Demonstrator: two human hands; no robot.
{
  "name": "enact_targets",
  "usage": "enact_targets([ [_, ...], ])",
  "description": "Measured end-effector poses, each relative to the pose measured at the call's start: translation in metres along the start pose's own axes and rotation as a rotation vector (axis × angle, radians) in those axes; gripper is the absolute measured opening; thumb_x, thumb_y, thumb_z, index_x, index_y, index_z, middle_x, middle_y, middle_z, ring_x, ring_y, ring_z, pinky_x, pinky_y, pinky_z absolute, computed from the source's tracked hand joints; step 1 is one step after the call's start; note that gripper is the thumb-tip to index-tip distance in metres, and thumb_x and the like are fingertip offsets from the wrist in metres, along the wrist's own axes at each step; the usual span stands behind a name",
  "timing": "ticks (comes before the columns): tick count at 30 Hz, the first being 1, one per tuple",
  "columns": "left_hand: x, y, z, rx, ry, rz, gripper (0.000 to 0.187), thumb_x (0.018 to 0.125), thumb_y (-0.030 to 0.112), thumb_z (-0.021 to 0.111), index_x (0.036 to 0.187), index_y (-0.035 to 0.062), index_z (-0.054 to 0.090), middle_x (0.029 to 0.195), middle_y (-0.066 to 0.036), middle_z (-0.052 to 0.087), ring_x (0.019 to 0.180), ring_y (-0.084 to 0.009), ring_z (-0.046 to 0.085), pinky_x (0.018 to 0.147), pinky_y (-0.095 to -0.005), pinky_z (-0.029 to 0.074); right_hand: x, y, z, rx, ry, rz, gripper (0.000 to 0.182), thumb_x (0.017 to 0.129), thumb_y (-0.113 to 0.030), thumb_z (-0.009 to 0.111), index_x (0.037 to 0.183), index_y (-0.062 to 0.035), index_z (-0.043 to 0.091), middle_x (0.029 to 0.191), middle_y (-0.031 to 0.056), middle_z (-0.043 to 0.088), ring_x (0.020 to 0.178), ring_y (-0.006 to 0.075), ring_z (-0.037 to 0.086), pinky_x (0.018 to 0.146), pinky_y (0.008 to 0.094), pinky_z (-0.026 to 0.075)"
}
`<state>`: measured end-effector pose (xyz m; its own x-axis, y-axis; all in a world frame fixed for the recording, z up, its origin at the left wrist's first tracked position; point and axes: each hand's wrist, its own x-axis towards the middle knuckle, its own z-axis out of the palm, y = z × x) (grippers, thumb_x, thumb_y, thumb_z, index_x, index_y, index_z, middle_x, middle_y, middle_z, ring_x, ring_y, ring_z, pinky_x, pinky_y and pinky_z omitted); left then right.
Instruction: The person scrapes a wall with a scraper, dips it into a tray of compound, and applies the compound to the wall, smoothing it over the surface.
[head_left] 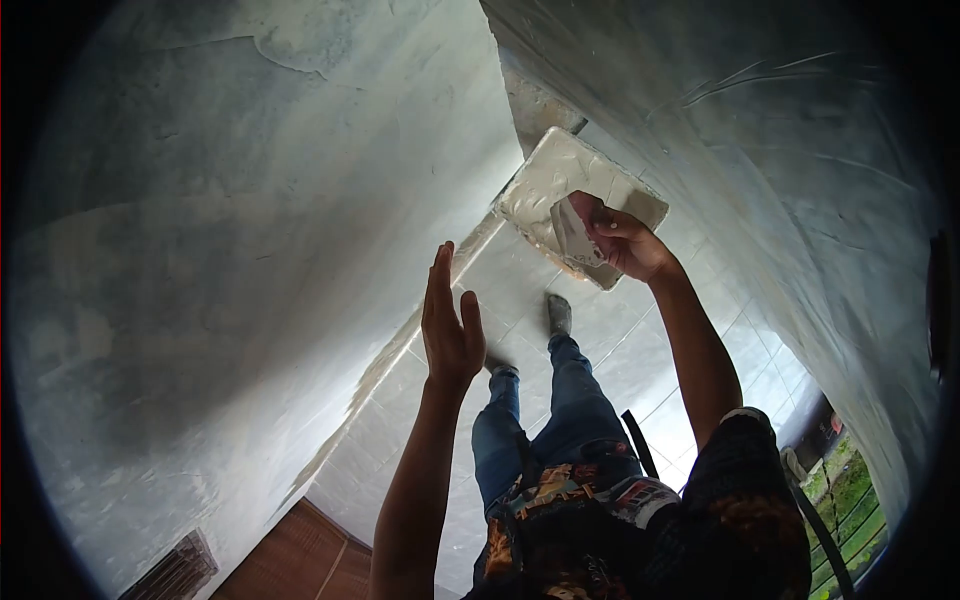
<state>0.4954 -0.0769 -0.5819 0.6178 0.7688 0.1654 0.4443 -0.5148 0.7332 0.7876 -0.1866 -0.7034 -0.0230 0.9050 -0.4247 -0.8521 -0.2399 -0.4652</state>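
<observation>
My left hand (452, 325) is raised beside the grey wall on the left, its fingers stretched out and the thumb apart, holding nothing. My right hand (628, 243) grips a flat scraper blade (573, 232) with a reddish part near the fingers and pale smears on it. Below the blade, a square tray (560, 165) coated with whitish paste lies near the corner of the walls. The blade hides part of the tray, and I cannot tell whether they touch.
Smeared grey walls (200, 250) rise on the left and right (800, 170). My feet stand on a tiled floor (640, 345). A brown panel (300, 555) and a vent (175, 570) are at the lower left; greenery (850, 500) shows at the lower right.
</observation>
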Motion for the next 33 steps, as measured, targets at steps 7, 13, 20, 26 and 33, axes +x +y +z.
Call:
enact_targets([
  [7, 0.025, 0.075, -0.076, -0.007, 0.222, 0.232, 0.062, 0.107, 0.039, 0.034, 0.151, -0.0049, 0.032, 0.149, -0.028, 0.046, 0.142, -0.0395, 0.042, 0.118, -0.0503, 0.030, -0.044, -0.009, 0.163, 0.202, -0.118, -0.357, 0.033, 0.095, -0.006, 0.063, 0.128, -0.0026, 0.058, 0.113, 0.0086, 0.068, 0.093, 0.0178, 0.071, 0.076, 0.0344, 0.064],
  [13, 0.008, 0.126, -0.171, 0.029, 0.402, 0.488, 0.057, 0.105, 0.029, 0.030, 0.150, -0.0062, 0.033, 0.148, -0.029, 0.046, 0.141, -0.0401, 0.043, 0.118, -0.0503, 0.029, -0.083, -0.008, 0.277, 0.075, -0.248, -0.474, 0.035, 0.094, -0.001, 0.062, 0.129, 0.0009, 0.057, 0.113, 0.0089, 0.069, 0.095, 0.0149, 0.070, 0.084, 0.0282, 0.061],
  [20, -0.047, 0.153, -0.289, 0.136, 0.563, 0.662, 0.055, 0.100, 0.015, 0.033, 0.149, -0.0094, 0.032, 0.150, -0.029, 0.044, 0.141, -0.0420, 0.042, 0.119, -0.0530, 0.028, -0.111, 0.027, 0.397, -0.038, -0.510, -0.615, 0.029, 0.095, 0.001, 0.061, 0.123, 0.0058, 0.060, 0.114, 0.0132, 0.070, 0.102, 0.0185, 0.071, 0.091, 0.0339, 0.060],
  [26, -0.090, 0.161, -0.359, 0.155, 0.665, 0.769, 0.055, 0.102, 0.019, 0.033, 0.151, -0.0071, 0.031, 0.151, -0.028, 0.043, 0.142, -0.0423, 0.041, 0.119, -0.0554, 0.026, -0.136, 0.065, 0.482, -0.115, -0.624, -0.664, 0.026, 0.096, -0.002, 0.062, 0.120, 0.0070, 0.061, 0.112, 0.0139, 0.070, 0.101, 0.0191, 0.071, 0.090, 0.0334, 0.061],
  [33, -0.115, 0.175, -0.411, 0.216, 0.731, 0.835, 0.053, 0.105, 0.021, 0.031, 0.150, -0.0063, 0.032, 0.150, -0.028, 0.045, 0.141, -0.0405, 0.043, 0.117, -0.0504, 0.031, -0.158, 0.086, 0.539, -0.198, -0.679, -0.712, 0.024, 0.097, -0.004, 0.062, 0.118, 0.0077, 0.061, 0.112, 0.0143, 0.070, 0.098, 0.0193, 0.072, 0.085, 0.0339, 0.064],
])
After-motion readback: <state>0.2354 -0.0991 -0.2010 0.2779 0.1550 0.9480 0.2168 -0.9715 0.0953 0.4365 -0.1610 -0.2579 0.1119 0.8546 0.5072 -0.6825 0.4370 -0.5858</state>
